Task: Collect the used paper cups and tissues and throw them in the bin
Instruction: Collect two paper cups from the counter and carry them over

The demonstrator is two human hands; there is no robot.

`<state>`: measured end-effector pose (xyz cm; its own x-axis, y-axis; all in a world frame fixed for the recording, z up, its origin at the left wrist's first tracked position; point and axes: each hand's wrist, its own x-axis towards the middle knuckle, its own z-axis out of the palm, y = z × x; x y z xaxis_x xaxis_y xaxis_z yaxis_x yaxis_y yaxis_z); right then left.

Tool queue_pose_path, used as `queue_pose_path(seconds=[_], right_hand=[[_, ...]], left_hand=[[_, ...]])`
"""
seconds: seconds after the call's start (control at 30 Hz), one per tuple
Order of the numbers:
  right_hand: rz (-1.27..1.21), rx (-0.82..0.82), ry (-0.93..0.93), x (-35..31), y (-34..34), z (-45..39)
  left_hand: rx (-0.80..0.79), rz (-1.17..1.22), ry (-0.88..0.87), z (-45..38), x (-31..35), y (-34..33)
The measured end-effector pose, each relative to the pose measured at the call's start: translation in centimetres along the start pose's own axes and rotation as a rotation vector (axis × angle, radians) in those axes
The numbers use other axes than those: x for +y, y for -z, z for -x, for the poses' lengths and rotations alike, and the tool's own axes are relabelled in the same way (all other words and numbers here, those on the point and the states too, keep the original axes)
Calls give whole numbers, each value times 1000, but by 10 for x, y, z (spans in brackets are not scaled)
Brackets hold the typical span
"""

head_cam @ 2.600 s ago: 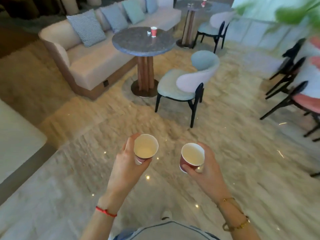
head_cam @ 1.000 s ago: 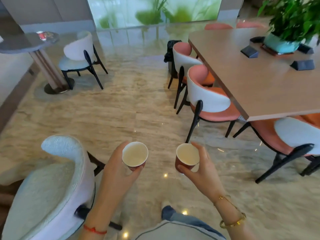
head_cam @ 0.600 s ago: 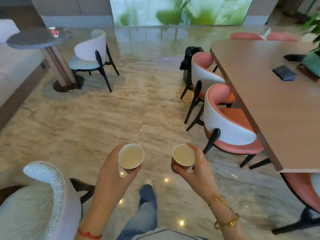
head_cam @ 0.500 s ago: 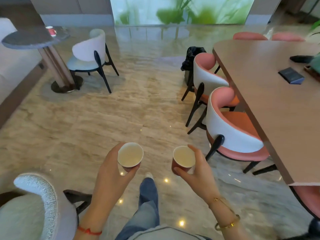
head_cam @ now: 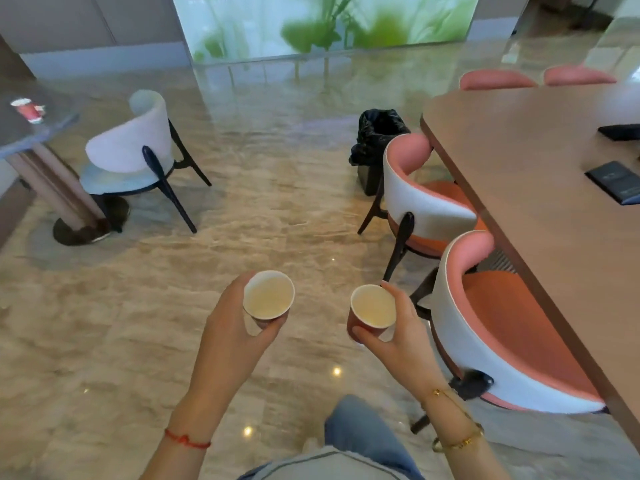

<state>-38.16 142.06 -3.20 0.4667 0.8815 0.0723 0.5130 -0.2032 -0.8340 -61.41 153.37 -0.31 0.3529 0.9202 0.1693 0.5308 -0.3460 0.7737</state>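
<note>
My left hand [head_cam: 231, 337] grips a red paper cup [head_cam: 268, 294] with a white inside, held upright over the floor. My right hand [head_cam: 401, 337] grips a second red paper cup [head_cam: 372, 310] the same way, a little to the right. Both cups look empty. A bin [head_cam: 375, 147] lined with a black bag stands on the floor ahead, partly behind a pink chair. Another red cup [head_cam: 27, 109] stands on a round grey table [head_cam: 41, 133] at the far left.
A long wooden table [head_cam: 540, 188] fills the right side, with pink chairs [head_cam: 426, 202] tucked along it, the nearest [head_cam: 485, 341] close to my right hand. A pale chair [head_cam: 135, 150] stands by the round table. Marble floor [head_cam: 277, 202] stretches ahead to the bin.
I have turned from the sofa area and walked forward; the bin and the pink chairs are nearer. Both hands still hold their cups in the same pose.
</note>
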Motion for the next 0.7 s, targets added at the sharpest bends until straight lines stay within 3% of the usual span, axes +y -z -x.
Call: queue_pose_path(seconds=[0.43,0.7], right_hand=[[-28,49,16,38,7,-319],[-3,-12,36,45,24,-527]], left_hand=[[-23,12,-5,-312,-12,-95],[12,11,-8,-494,2,-138]])
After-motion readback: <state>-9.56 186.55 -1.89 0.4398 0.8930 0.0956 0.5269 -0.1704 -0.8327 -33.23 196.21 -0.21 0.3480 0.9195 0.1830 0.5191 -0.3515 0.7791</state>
